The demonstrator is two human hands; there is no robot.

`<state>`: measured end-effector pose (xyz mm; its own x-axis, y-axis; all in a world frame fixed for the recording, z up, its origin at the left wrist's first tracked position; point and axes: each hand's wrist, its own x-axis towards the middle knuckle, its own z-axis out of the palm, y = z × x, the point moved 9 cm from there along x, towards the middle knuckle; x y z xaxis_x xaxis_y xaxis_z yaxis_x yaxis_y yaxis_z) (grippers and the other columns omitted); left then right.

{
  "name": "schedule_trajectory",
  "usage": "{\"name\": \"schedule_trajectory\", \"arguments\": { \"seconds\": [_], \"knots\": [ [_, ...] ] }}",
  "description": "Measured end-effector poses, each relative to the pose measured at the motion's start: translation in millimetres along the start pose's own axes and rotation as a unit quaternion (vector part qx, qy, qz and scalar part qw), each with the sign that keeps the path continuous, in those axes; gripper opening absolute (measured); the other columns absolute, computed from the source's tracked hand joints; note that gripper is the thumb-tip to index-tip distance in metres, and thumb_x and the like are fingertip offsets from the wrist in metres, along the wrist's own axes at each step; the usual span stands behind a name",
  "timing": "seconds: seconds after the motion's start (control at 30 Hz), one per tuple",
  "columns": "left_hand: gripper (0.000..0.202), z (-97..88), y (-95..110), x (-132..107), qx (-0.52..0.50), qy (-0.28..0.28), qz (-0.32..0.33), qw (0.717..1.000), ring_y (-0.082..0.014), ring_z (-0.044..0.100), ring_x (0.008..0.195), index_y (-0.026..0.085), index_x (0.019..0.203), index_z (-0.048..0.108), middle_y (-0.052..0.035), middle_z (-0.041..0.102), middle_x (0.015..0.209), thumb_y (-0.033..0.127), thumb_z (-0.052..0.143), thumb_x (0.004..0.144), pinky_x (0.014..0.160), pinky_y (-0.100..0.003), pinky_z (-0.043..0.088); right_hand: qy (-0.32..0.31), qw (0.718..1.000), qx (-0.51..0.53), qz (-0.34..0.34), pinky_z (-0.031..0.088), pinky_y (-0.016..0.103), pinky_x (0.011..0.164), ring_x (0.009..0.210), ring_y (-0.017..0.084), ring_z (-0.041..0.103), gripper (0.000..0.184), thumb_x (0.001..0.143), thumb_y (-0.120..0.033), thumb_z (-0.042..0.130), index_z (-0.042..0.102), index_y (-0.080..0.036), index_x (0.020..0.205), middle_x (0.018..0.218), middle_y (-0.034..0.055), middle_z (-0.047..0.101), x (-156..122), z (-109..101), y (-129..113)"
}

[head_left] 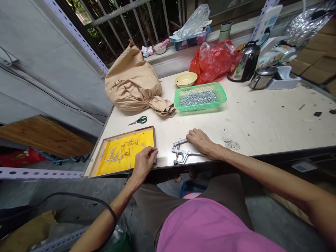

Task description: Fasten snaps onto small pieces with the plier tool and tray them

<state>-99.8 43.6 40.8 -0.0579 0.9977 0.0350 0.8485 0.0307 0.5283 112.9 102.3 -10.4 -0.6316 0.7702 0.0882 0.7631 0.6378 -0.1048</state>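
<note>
The right hand point(201, 140) has its grip closed around one handle of the pliers point(184, 154), which lie near the front edge of the tabletop point(262, 120). The left hand point(144, 160) is at the right side of the tray point(96, 159), fingertips drawn together; whether its grip pinches anything, I cannot tell. Small pieces point(112, 154) lie scattered in the tray.

The pliers point(187, 153) are smooth metal; the basket point(200, 108), glossy plastic; the sack point(133, 85), matt creased paper
</note>
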Motion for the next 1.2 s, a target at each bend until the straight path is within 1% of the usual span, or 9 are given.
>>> {"name": "schedule_trajectory", "arguments": {
  "seconds": [0.1, 0.27, 0.4, 0.53, 0.63, 0.7, 0.77, 0.9, 1.2],
  "knots": [
    [0.025, 12.6, 17, -3, -0.054, -0.027, -0.014, 0.998, -0.0157, 0.063, 0.07, 0.019, 0.088, 0.068, -0.0035, 0.07, 0.082, 0.039, 0.054, 0.081, 0.066, -0.025, 0.046, 0.044, 0.999, 0.026, -0.015, 0.03, 0.031, 0.073, 0.086, 0.02, 0.044, 0.017, 0.092, -0.013, 0.04, 0.056, -0.015, 0.094, 0.097, 0.0094, 0.055, -2, -12, 8],
    [0.028, 33.4, 10, 7, -0.131, -0.071, -0.067, 0.987, -0.0118, 0.057, 0.054, 0.018, 0.086, 0.067, -0.0006, 0.066, 0.068, 0.042, 0.057, 0.078, 0.056, -0.023, 0.044, 0.059, 0.998, 0.015, -0.026, 0.029, 0.03, 0.072, 0.081, 0.019, 0.045, 0.019, 0.094, -0.013, 0.037, 0.057, -0.015, 0.094, 0.092, 0.0081, 0.054, -7, -18, 17],
    [0.025, 52.6, 10, 12, -0.151, -0.094, -0.058, 0.982, -0.0128, 0.059, 0.061, 0.017, 0.081, 0.068, -0.0023, 0.068, 0.073, 0.039, 0.059, 0.075, 0.058, -0.022, 0.045, 0.057, 0.998, 0.017, -0.025, 0.029, 0.03, 0.072, 0.079, 0.018, 0.046, 0.021, 0.095, -0.017, 0.037, 0.057, -0.016, 0.093, 0.091, 0.0075, 0.055, -9, -9, 21],
    [0.026, 75.2, 19, 6, -0.161, -0.143, -0.055, 0.975, -0.0153, 0.061, 0.067, 0.017, 0.082, 0.069, -0.0036, 0.068, 0.075, 0.041, 0.06, 0.075, 0.058, -0.022, 0.046, 0.063, 0.997, 0.041, 0.01, 0.031, 0.029, 0.07, 0.081, 0.018, 0.05, 0.022, 0.097, -0.024, 0.037, 0.057, -0.016, 0.101, 0.095, 0.0085, 0.056, -11, -6, 28],
    [0.028, 76.5, 19, 8, -0.168, -0.126, -0.055, 0.976, -0.0153, 0.061, 0.068, 0.017, 0.083, 0.069, -0.0044, 0.069, 0.077, 0.042, 0.06, 0.075, 0.06, -0.023, 0.047, 0.055, 0.997, 0.05, 0.012, 0.031, 0.028, 0.066, 0.076, 0.016, 0.05, 0.024, 0.097, -0.027, 0.036, 0.057, -0.017, 0.103, 0.096, 0.0073, 0.055, -14, -6, 30],
    [0.029, 73.1, 12, 14, -0.174, -0.095, -0.065, 0.978, -0.0144, 0.06, 0.068, 0.016, 0.082, 0.07, -0.0047, 0.069, 0.079, 0.042, 0.06, 0.074, 0.059, -0.023, 0.046, 0.056, 0.997, 0.059, -0.003, 0.03, 0.027, 0.064, 0.073, 0.015, 0.049, 0.027, 0.098, -0.029, 0.034, 0.057, -0.018, 0.106, 0.097, 0.0066, 0.055, -17, -6, 30],
    [0.03, 75.7, 2, 21, -0.194, -0.091, -0.09, 0.973, -0.0125, 0.057, 0.06, 0.015, 0.082, 0.07, -0.0032, 0.067, 0.072, 0.043, 0.062, 0.072, 0.055, -0.022, 0.045, 0.062, 0.996, 0.066, -0.022, 0.03, 0.027, 0.065, 0.072, 0.014, 0.048, 0.03, 0.099, -0.031, 0.032, 0.057, -0.018, 0.108, 0.097, 0.0064, 0.055, -18, -6, 30],
    [0.034, 93.8, -9, 25, -0.271, -0.136, -0.155, 0.94, -0.0087, 0.05, 0.048, 0.012, 0.077, 0.067, 0.0007, 0.058, 0.056, 0.044, 0.069, 0.064, 0.049, -0.022, 0.042, 0.079, 0.993, 0.077, -0.05, 0.029, 0.029, 0.071, 0.073, 0.014, 0.047, 0.033, 0.099, -0.031, 0.03, 0.06, -0.018, 0.108, 0.095, 0.0068, 0.056, -18, -2, 32],
    [0.037, 109.1, 0, -2, -0.302, -0.194, -0.246, 0.9, -0.004, 0.039, 0.038, 0.011, 0.067, 0.063, 0.0042, 0.051, 0.048, 0.045, 0.075, 0.058, 0.038, -0.018, 0.031, 0.106, 0.987, 0.105, -0.057, 0.026, 0.032, 0.078, 0.088, 0.018, 0.047, 0.033, 0.098, -0.036, 0.035, 0.062, -0.02, 0.107, 0.094, 0.0068, 0.059, -15, -3, 34]
  ]
}}
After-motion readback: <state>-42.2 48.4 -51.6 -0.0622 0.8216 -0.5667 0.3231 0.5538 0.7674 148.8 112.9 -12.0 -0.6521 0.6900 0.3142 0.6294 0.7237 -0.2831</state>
